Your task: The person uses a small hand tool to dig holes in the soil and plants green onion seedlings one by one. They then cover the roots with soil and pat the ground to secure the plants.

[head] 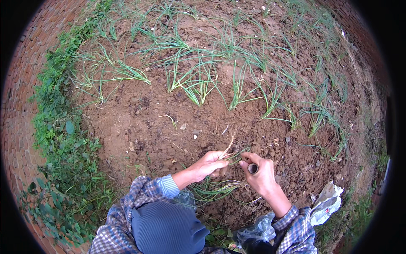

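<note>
My left hand (209, 165) pinches a thin seedling of an onion-like plant (234, 155), with a pale dry stalk (229, 146) sticking up from the same fingers. Close by on the right, my right hand (260, 173) is curled around a tool's handle (252, 168), whose round hollow end faces up. The rest of that tool is hidden by the hand. My right thumb and forefinger are near the seedling's green end; whether they touch it, I cannot tell. Below both hands lies a loose bunch of green seedlings (219, 190) with pale roots, on brown soil (127, 111).
Rows of planted onion-like clumps (199, 92) stand beyond my hands. Leafy weeds (63, 133) and brick paving (17, 95) border the left side. Clear plastic (260, 227) lies by my right forearm, a printed white bag (326, 203) farther right.
</note>
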`<state>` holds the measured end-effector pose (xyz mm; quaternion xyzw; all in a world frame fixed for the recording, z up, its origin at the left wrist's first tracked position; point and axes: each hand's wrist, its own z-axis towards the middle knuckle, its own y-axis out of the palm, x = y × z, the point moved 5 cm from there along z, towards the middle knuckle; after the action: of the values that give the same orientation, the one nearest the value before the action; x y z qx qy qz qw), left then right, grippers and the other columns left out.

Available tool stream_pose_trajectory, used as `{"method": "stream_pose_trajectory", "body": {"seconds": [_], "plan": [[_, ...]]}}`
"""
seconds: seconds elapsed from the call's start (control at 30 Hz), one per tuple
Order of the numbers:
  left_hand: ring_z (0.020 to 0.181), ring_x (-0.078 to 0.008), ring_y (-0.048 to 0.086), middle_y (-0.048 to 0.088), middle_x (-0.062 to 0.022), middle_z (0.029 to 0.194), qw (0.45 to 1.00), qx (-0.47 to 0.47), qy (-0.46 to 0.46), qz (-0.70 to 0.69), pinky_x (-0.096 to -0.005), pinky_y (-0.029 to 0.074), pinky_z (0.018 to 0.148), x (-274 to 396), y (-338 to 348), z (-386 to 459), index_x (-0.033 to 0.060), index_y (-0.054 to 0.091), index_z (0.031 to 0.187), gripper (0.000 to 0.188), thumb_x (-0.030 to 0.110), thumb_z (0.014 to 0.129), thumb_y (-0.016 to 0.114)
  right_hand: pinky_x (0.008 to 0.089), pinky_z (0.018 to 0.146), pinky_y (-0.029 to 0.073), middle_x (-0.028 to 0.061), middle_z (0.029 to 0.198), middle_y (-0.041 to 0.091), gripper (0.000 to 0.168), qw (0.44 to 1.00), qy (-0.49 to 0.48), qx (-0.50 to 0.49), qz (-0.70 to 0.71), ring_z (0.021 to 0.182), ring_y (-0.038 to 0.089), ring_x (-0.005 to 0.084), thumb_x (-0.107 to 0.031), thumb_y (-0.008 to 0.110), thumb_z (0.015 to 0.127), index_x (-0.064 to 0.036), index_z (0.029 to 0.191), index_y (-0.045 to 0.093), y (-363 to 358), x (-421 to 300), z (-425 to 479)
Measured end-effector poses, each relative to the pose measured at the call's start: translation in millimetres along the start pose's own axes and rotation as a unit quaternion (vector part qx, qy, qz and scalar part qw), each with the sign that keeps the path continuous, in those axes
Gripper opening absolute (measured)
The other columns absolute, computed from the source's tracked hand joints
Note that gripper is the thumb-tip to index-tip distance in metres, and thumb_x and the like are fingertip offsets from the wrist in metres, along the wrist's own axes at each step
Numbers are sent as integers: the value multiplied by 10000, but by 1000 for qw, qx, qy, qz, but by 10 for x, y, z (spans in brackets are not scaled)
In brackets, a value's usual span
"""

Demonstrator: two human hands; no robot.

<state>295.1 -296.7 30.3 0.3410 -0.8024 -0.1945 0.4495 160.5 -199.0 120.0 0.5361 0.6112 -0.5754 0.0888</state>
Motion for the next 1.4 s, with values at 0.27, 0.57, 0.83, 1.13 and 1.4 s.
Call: {"method": "stream_pose_trajectory", "body": {"seconds": [0.27, 0.57, 0.83, 1.13, 1.4], "plan": [[528, -37, 456, 568, -14, 719, 1000, 7, -9, 24, -185, 316, 436, 88, 32, -30, 34, 566, 981, 123, 123, 903, 596, 404, 613, 536, 226, 701, 642, 262, 997, 44, -55, 30, 667, 676, 355, -207, 681, 866, -33, 1062, 684, 35, 3, 21], [509, -16, 421, 592, -3, 676, 995, -35, -33, 84, -177, 298, 453, 137, 157, -65, 43, 598, 1026, 169, 192, 962, 548, 421, 679, 538, 238, 740, 652, 296, 998, 13, -56, -11, 715, 672, 377, -117, 683, 792, -21, 1071, 674, 68, 100, 40], [735, -135, 573, 595, -40, 822, 934, 92, 133, 318, -285, 467, 583, 228, -18, -18, -13, 613, 974, 232, 205, 973, 534, 417, 683, 534, 194, 702, 656, 224, 968, -50, -243, -28, 705, 669, 359, -126, 696, 779, -38, 985, 704, 110, 38, -27], [606, -129, 468, 479, -75, 670, 885, 72, 135, 441, -327, 415, 565, 351, 281, -73, 2, 567, 913, 177, 169, 963, 537, 339, 570, 497, 181, 621, 625, 283, 993, 80, -51, 68, 544, 613, 208, -250, 746, 824, -8, 966, 713, -79, 77, 66], [581, -235, 478, 475, -123, 669, 859, 33, 176, 480, -366, 422, 574, 357, 394, -73, 10, 542, 921, 181, 185, 967, 527, 326, 591, 493, 168, 659, 658, 187, 988, 83, -19, 125, 589, 606, 127, -179, 721, 830, -3, 894, 719, -99, 152, 86]]}}
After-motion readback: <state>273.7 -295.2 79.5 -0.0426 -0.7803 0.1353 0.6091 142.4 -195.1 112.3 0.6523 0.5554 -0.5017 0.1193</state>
